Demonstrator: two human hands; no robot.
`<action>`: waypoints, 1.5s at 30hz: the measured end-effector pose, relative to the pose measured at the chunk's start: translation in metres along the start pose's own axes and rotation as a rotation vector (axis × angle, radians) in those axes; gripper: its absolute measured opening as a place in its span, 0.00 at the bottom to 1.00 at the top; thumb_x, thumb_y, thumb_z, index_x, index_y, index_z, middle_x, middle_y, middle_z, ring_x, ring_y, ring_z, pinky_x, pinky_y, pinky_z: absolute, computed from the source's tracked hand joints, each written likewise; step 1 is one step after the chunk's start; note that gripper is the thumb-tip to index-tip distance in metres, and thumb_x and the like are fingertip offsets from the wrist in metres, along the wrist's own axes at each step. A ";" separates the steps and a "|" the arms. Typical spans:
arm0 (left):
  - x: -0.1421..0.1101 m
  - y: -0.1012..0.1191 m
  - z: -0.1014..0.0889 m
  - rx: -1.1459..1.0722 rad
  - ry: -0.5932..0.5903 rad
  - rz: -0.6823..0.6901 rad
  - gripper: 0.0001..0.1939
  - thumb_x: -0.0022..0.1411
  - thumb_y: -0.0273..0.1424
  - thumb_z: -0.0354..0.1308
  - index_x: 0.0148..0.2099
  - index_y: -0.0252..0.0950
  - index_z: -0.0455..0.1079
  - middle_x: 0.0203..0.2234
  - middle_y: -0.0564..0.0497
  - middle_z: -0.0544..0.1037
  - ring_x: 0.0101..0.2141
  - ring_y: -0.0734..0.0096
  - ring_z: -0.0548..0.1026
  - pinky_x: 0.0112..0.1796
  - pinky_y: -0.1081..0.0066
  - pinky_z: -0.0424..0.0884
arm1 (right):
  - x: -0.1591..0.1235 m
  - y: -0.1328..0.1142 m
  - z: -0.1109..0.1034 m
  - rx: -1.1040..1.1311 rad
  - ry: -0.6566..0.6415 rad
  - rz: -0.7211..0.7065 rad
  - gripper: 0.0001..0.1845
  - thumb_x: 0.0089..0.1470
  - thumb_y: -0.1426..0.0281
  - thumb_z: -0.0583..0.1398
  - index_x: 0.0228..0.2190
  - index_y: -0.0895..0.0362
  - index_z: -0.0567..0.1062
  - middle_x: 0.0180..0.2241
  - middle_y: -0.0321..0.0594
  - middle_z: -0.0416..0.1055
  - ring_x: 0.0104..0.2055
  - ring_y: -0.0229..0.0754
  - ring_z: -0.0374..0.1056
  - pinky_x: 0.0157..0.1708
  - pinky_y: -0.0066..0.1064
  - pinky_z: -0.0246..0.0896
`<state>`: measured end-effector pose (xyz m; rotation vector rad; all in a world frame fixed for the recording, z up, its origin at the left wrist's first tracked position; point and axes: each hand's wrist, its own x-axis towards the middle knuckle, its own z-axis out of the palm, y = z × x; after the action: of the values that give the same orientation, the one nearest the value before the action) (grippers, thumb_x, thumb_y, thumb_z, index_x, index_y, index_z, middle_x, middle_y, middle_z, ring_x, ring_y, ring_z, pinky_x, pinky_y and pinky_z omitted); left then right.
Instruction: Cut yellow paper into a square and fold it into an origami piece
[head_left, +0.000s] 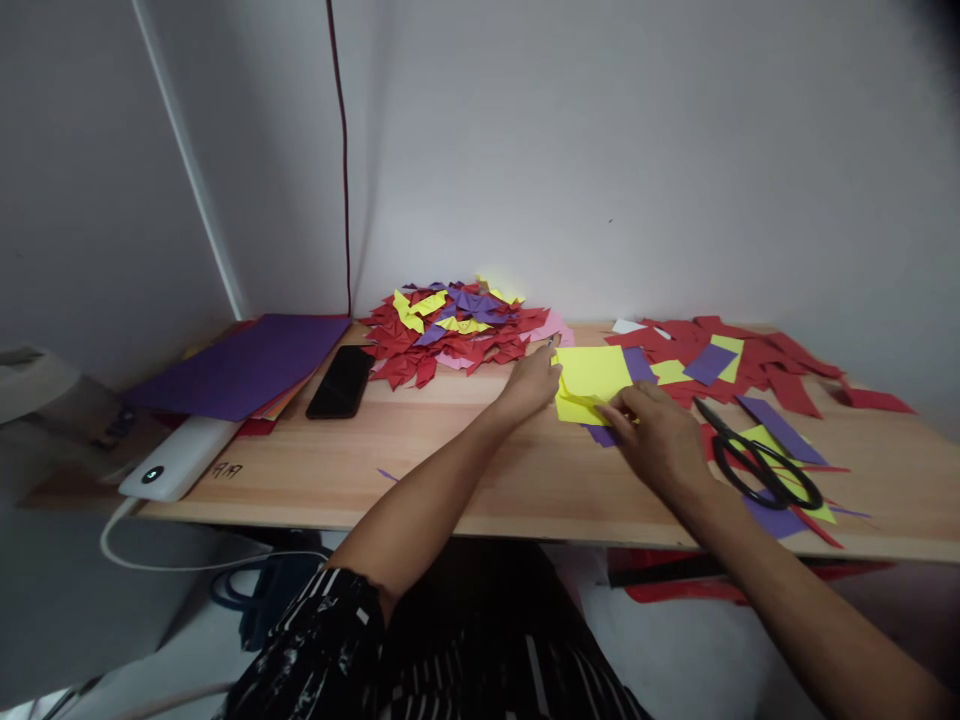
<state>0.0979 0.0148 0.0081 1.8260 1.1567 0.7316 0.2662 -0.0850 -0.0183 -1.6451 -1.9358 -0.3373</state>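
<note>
While the yellow paper (600, 370) shows a loose layer: line up edges first, crease after.
Left hand (534, 378): fingers closed on left edge; best used as steady anchor.
Right hand (661, 430): pinching lower right edge; draw evenly, no twist.
Paper spot: over tabletop (427, 420), between folded pile (459, 325) and cut pieces (761, 355); contact unclear.
Scissors (741, 440): near right forearm, mind them.

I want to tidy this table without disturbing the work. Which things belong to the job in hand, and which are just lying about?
Likely job things:
yellow paper, in left hand and right hand
scissors
cut pieces
folded pieces
purple sheet

Seemingly just lying about:
phone
power bank
white cable
</note>
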 end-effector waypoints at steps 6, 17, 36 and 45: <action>-0.009 0.001 0.008 -0.019 -0.065 -0.042 0.16 0.63 0.24 0.46 0.53 0.33 0.61 0.24 0.53 0.72 0.19 0.77 0.71 0.24 0.76 0.69 | 0.006 0.002 -0.014 0.067 0.190 0.079 0.13 0.60 0.63 0.55 0.27 0.55 0.72 0.29 0.42 0.70 0.30 0.43 0.65 0.28 0.32 0.55; -0.034 -0.004 -0.086 -0.075 0.047 0.122 0.22 0.54 0.20 0.56 0.52 0.33 0.66 0.33 0.49 0.75 0.26 0.76 0.72 0.29 0.74 0.69 | 0.041 -0.040 -0.057 0.342 0.423 0.055 0.10 0.57 0.64 0.57 0.26 0.54 0.71 0.26 0.37 0.70 0.30 0.41 0.66 0.33 0.33 0.59; -0.085 -0.070 -0.133 -0.606 -0.084 -0.071 0.16 0.44 0.35 0.70 0.32 0.28 0.77 0.26 0.47 0.80 0.25 0.75 0.74 0.30 0.76 0.67 | 0.074 -0.090 0.047 0.923 -0.363 0.314 0.22 0.53 0.51 0.58 0.22 0.56 0.66 0.19 0.30 0.57 0.21 0.34 0.50 0.22 0.27 0.43; -0.085 -0.069 -0.133 -0.588 0.066 -0.122 0.09 0.47 0.30 0.67 0.32 0.29 0.75 0.24 0.49 0.79 0.24 0.77 0.73 0.29 0.75 0.66 | 0.065 -0.076 0.044 1.246 -0.475 0.422 0.18 0.49 0.53 0.64 0.28 0.55 0.70 0.23 0.31 0.66 0.22 0.31 0.56 0.22 0.25 0.51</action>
<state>-0.0733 -0.0024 0.0087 1.2387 0.9519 0.9469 0.1763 -0.0242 -0.0038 -1.1820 -1.4159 1.2645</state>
